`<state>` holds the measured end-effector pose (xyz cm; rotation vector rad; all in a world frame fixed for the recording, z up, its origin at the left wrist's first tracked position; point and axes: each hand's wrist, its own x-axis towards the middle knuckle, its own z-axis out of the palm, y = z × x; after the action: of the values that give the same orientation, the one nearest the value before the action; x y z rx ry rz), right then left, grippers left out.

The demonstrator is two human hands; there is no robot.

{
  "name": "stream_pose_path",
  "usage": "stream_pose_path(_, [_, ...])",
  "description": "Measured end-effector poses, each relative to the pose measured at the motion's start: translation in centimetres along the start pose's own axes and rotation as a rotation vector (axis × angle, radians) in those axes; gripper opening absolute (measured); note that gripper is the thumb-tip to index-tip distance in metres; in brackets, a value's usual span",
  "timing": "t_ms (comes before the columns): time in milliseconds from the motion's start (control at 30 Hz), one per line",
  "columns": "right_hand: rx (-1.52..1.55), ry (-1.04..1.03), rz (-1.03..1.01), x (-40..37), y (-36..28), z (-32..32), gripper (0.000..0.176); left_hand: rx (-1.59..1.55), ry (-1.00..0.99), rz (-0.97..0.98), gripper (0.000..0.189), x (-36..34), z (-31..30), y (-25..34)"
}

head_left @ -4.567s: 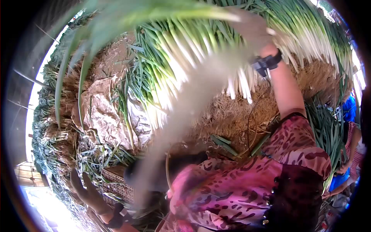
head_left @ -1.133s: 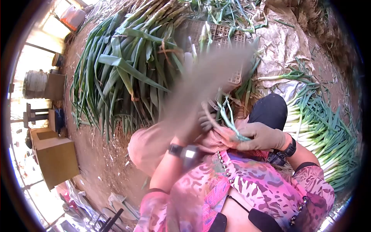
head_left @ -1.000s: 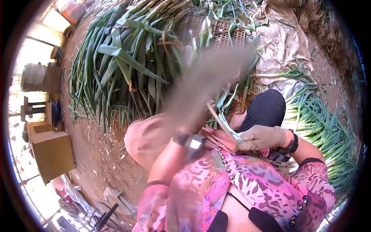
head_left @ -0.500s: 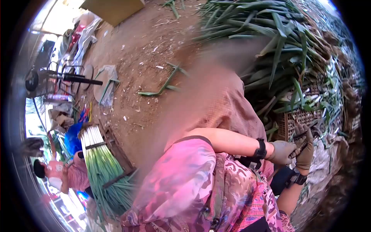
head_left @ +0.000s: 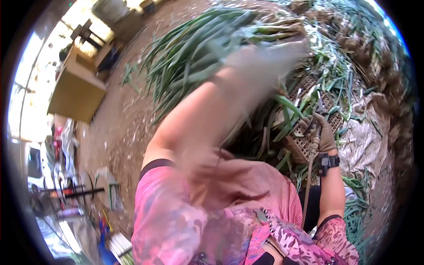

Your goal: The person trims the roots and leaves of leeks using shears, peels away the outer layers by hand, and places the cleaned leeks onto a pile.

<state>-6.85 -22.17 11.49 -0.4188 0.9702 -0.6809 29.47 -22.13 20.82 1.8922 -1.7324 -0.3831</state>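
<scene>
My left hand [head_left: 278,57], badly smeared by motion, is stretched out over the root end of a pile of long green leeks [head_left: 194,57]. Its fingers cannot be made out, nor whether it touches the leeks. On the right, my gloved right hand [head_left: 324,134] is closed round a hose with a slim metal nozzle [head_left: 320,102] pointing up. The hose [head_left: 308,185] runs down from that hand towards my lap. Beside and beneath the right hand stands a brown slatted plastic crate [head_left: 300,148] with loose leek leaves on it.
Peeled leaf scraps [head_left: 340,79] and a whitish sheet [head_left: 364,139] lie at the right. More leeks are heaped along the far right edge. A wooden box [head_left: 77,95] stands at the left on the dirt floor [head_left: 115,128]. Bundled leeks [head_left: 120,247] show at bottom left.
My hands were close together at the right; now the left has swung up and away to the leek pile. The view has turned, so the pile sits further left.
</scene>
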Motion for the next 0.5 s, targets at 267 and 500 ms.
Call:
stream_pose_path(267, [0.106,-0.002,-0.020,15.3,-1.8,-2.4,0.027,0.354,-0.138,-0.087,0.077,20.8,4.5,-7.8])
stream_pose_path(500, [0.344,-0.176,-0.084,23.6,-2.1,0.6,0.020,0.391,-0.478,-0.369,0.108,28.6,6.8,-11.6])
